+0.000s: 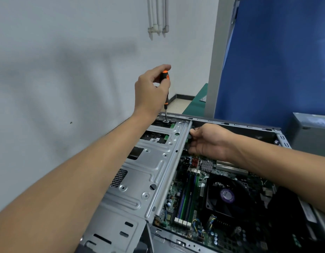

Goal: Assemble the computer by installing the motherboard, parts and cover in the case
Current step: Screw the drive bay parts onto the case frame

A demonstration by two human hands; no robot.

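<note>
An open grey computer case (231, 123) fills the lower right. Inside lies the green motherboard (178, 194) with RAM sticks (187, 196) and a black CPU fan (229, 196). A silver metal drive bracket (149, 170) spans the case's left side. My left hand (150, 92) is shut on an orange-and-black screwdriver (166, 88), held upright with its tip on a screw (165, 121) at the bracket's far corner. My right hand (209, 141) grips the far end of the bracket's right edge, fingers curled around it.
A pale wall stands to the left and behind. A blue partition (276, 61) with a grey post (214, 61) rises at the right. A green mat (196, 103) lies beyond the case. A grey box (311, 132) sits at the far right.
</note>
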